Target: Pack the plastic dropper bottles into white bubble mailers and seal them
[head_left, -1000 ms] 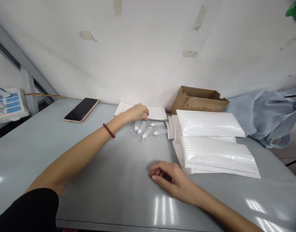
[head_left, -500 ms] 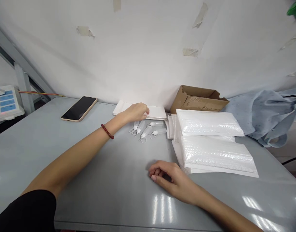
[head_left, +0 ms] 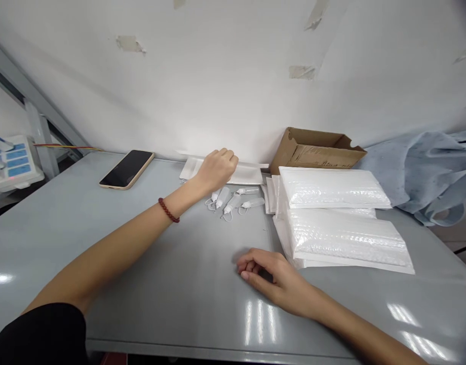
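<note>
At the back of the table, my left hand (head_left: 217,170) is closed on a white padded envelope (head_left: 251,165), whose edges stick out on both sides of the fingers, raised off the pile. Beneath it lie more white envelopes (head_left: 245,175). Just in front of that pile are several small clear plastic dropper bottles (head_left: 233,202) with looped cap straps. My right hand (head_left: 271,276) rests on the table, fingers loosely curled with a gap to the thumb and nothing held. Beside it, to the right, sits a stack of filled bubble mailers (head_left: 343,235).
A cardboard box (head_left: 320,154) stands against the wall behind the mailers. Light blue cloth (head_left: 426,172) lies at the right. To the left are a phone (head_left: 127,170) and, past the table (head_left: 172,304), a white device with blue labels (head_left: 14,162).
My left hand has risen slightly, lifting the top envelope off its pile. The right hand stays in place on the table. The view has shifted a little.
</note>
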{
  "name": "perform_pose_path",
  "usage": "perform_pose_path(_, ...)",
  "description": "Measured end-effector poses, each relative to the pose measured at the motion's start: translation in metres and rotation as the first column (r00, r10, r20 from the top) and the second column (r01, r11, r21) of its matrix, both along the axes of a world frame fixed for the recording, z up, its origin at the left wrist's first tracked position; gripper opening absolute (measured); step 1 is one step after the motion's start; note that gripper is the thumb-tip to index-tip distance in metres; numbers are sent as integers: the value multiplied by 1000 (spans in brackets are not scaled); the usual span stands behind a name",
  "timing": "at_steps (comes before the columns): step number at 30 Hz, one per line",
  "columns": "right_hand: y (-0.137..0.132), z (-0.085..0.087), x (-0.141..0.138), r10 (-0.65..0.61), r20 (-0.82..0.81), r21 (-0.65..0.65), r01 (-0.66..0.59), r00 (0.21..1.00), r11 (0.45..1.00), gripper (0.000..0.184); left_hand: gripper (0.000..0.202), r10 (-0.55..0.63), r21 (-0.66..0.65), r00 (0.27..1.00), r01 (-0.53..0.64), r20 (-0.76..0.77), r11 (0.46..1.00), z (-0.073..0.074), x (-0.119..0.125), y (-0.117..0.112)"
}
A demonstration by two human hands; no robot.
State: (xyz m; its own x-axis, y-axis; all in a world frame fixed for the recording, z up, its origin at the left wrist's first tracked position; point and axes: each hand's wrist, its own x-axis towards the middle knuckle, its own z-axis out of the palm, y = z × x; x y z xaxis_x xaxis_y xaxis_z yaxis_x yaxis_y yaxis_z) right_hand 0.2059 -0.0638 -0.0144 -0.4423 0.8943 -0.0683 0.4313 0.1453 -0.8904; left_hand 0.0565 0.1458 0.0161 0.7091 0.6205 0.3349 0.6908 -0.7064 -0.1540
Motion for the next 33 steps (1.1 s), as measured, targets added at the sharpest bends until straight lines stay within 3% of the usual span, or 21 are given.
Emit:
perform_pose_path(3, 0, -4, 0, -87, -27, 88, 89, 996, 992, 17, 32, -56, 70, 997, 53, 49, 996, 5, -30, -25)
perform_pose_path(4, 0, -5, 1, -135, -36, 137, 139, 990, 981, 18, 29, -141, 133, 986, 128, 91, 983, 4, -43, -36)
perform_pose_path(6, 0, -4, 2, -240, -54, 248, 246, 969, 937, 18, 21, -343, 255, 932, 306, 114, 917, -4, -69, -61)
perform_pose_path(8, -1, -1, 3, -331, -84, 366, 338, 940, 867, 17, 13, -515, 380, 853, 448, 91, 809, -14, -90, -85)
perform_pose_path(10, -4, 5, 3, -384, -98, 481, 382, 918, 789, 18, 11, -599, 393, 798, 532, 63, 750, -21, -101, -107)
perform_pose_path(12, -7, 11, 2, -359, -24, 584, 305, 933, 752, 23, 11, -651, 316, 755, 600, 80, 735, -23, -100, -125)
perform_pose_path(14, -11, 14, 2, -254, 151, 607, 113, 955, 787, 33, 16, -688, 223, 718, 658, 102, 719, -21, -90, -140)
perform_pose_path(17, -14, 11, 5, -33, 405, 435, -160, 914, 886, 67, 22, -718, 74, 682, 716, 139, 694, -22, -70, -160)
perform_pose_path(20, -17, 3, 7, 99, 535, 271, -282, 839, 920, 100, 19, -716, -68, 670, 738, 197, 671, -28, -59, -169)
perform_pose_path(21, -18, 0, 7, 113, 560, 249, -296, 821, 922, 102, 20, -685, -110, 694, 715, 221, 690, -29, -60, -168)
perform_pose_path(23, -20, -2, 5, 111, 584, 233, -297, 804, 926, 98, 25, -503, -210, 823, 558, 263, 803, -30, -65, -161)
perform_pose_path(24, -20, -3, 4, 103, 587, 228, -286, 803, 931, 94, 27, -337, -276, 901, 409, 273, 870, -28, -69, -154)
perform_pose_path(25, -21, -2, 3, 94, 584, 227, -274, 806, 935, 91, 27, -138, -361, 956, 229, 260, 904, -26, -74, -147)
perform_pose_path(26, -21, -1, 1, 82, 580, 231, -260, 811, 938, 88, 26, 70, -454, 970, 46, 234, 890, -23, -79, -139)
perform_pose_path(28, -21, 1, -1, 53, 569, 254, -236, 820, 938, 83, 27, 347, -656, 922, -157, 170, 739, -17, -87, -125)
perform_pose_path(29, -21, 2, -2, 37, 566, 268, -226, 824, 937, 82, 32, 422, -748, 893, -174, 154, 641, -14, -90, -120)
perform_pose_path(33, -18, 0, -4, -27, 560, 318, -185, 828, 930, 75, 45, 535, -963, 828, 25, 171, 269, -8, -93, -111)
